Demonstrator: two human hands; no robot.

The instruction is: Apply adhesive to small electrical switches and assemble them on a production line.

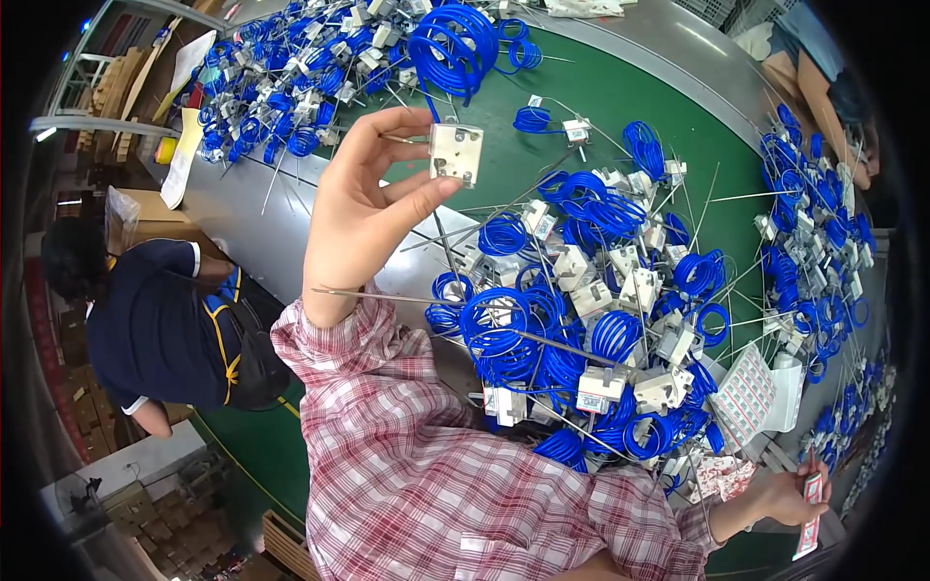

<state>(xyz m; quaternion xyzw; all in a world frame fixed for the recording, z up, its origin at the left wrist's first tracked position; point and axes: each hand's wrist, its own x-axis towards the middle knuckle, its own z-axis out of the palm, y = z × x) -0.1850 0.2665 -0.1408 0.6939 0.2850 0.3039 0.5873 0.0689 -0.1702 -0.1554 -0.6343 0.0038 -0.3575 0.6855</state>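
The green bench (620,107) carries heaps of blue coiled wire assemblies (581,329) with white housings. A sheet of labels (744,395) lies at the heap's right edge. The left hand (363,208), raised above the bench, pinches a square white housing (455,153) between thumb and fingers. The right hand (790,496) grips a red-and-white strip (810,518).

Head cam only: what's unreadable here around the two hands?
- Left hand: the white square part shows one face; its back is turned away.
- Right hand: the red-and-white strip is small and warped by the fisheye rim.
- Blue cable coils: overlapping, count unclear.
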